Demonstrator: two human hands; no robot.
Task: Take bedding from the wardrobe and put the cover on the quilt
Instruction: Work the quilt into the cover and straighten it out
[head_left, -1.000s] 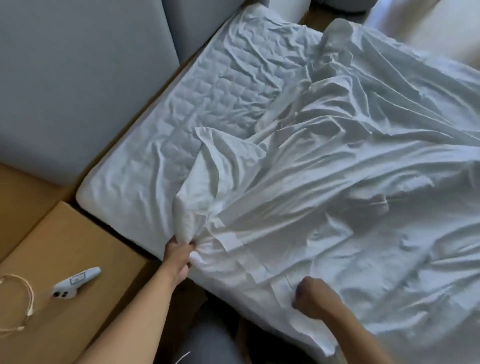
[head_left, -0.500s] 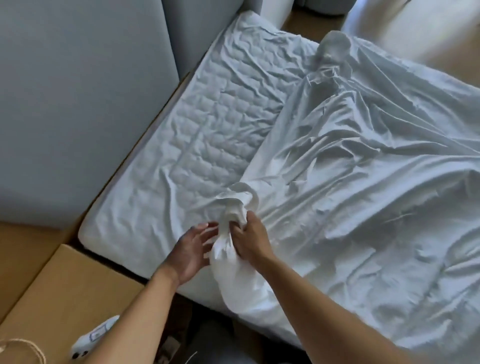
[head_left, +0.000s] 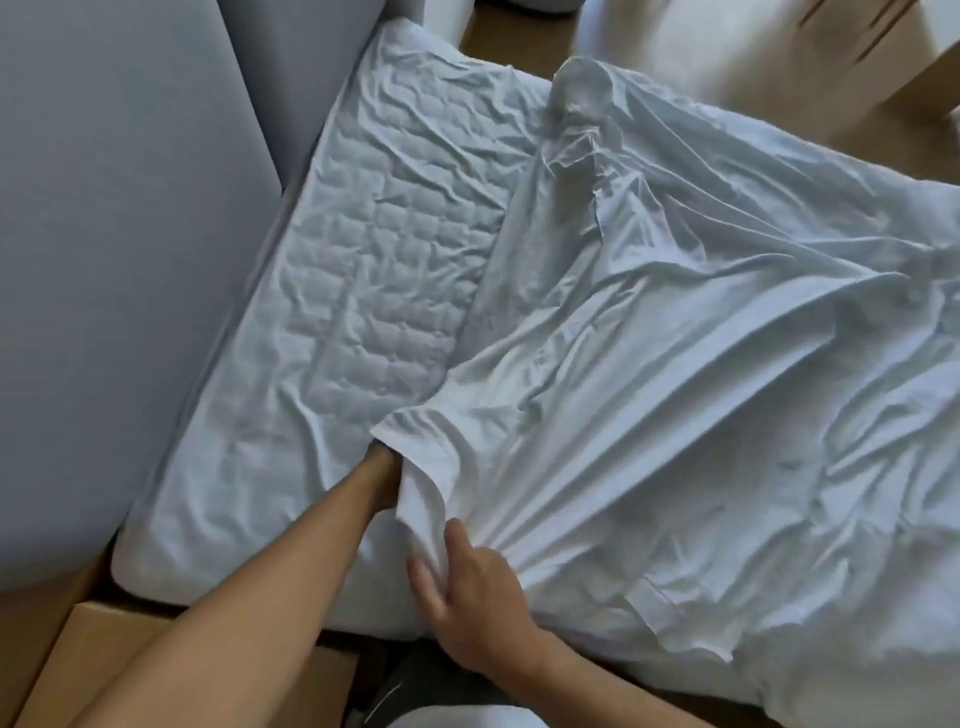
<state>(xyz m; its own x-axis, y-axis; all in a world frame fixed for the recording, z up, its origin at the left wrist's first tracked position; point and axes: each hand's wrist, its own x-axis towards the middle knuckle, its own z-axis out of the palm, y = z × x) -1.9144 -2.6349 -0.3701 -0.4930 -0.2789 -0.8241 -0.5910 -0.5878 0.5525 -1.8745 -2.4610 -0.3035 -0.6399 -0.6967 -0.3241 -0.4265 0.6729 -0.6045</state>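
Note:
A crumpled white quilt cover lies spread over the right side of the bed. My left forearm goes into the cover's open corner, and the hand itself is hidden under the fabric. My right hand grips a bunch of gathered cover fabric just beside that opening, near the bed's front edge. A white quilted layer lies bare on the left half of the bed.
A grey padded headboard runs along the left. A light wooden bedside unit stands at the lower left. Cardboard boxes and wooden floor show beyond the bed's far side.
The left hand has slid inside the cover's corner. The right hand has shifted down towards the bed's front edge and bunches the fabric. The view has tilted up and right.

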